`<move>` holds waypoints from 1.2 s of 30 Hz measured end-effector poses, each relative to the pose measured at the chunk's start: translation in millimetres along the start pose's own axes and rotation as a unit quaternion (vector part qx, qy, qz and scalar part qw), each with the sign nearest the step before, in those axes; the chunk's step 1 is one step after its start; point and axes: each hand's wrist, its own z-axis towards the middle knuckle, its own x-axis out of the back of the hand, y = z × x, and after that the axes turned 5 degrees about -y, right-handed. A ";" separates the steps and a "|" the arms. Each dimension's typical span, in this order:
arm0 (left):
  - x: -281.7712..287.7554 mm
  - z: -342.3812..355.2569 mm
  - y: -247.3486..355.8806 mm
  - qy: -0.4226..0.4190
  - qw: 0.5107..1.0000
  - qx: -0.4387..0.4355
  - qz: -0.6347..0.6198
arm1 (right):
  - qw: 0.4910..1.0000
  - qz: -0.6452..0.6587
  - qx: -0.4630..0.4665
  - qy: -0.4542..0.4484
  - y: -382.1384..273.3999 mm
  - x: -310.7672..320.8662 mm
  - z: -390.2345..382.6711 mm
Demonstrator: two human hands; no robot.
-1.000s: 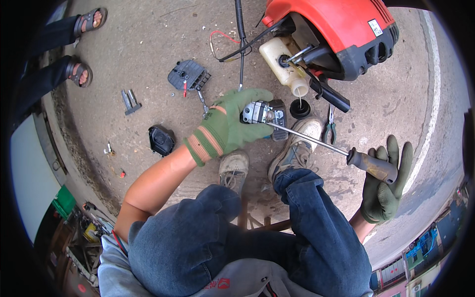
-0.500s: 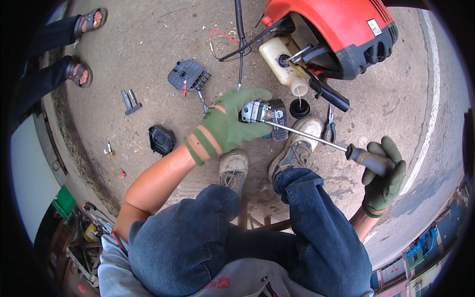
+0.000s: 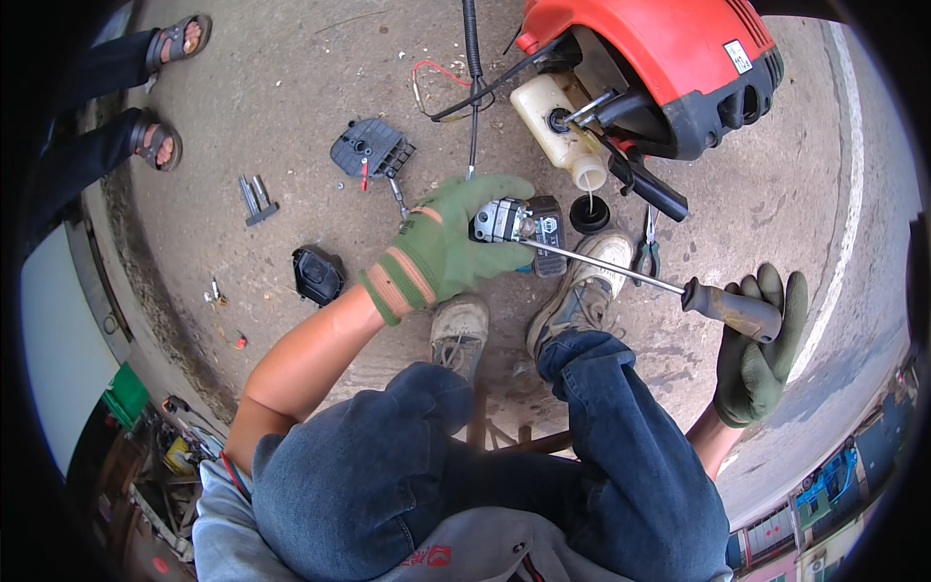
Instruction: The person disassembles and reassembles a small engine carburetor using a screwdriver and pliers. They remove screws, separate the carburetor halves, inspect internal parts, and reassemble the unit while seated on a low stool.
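Clamps metal part [image 3: 498,219] in fingers of left hand [image 3: 454,238]; rests screwdriver [image 3: 732,312], slanting forward-left to metal part, on uncurled fingers of right hand [image 3: 759,364].

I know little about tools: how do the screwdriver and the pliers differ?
The screwdriver is longer, with one handle; the pliers are shorter, with two. The screwdriver's handle is grey with brownish marks; the pliers' handles are dark greenish. The screwdriver lies against the open right hand; the pliers lie on the ground. Both pair metal with handles.
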 end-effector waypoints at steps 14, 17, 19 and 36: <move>1.3 -1.4 -4.3 0.010 1.000 -0.009 0.012 | 0.986 -0.010 -0.148 -0.071 -2.2 20.4 6.8; 5.2 -3.2 -5.4 0.009 1.000 -0.003 0.013 | 0.980 -0.042 -0.161 -0.110 -10.2 47.6 -1.8; 4.5 -1.9 2.9 0.001 1.000 0.030 0.001 | 0.991 -0.079 -0.083 -0.070 -8.0 28.9 -4.2; 3.5 -2.4 1.8 0.004 1.000 -0.001 -0.012 | 0.975 0.018 -0.182 -0.128 -5.3 41.9 10.5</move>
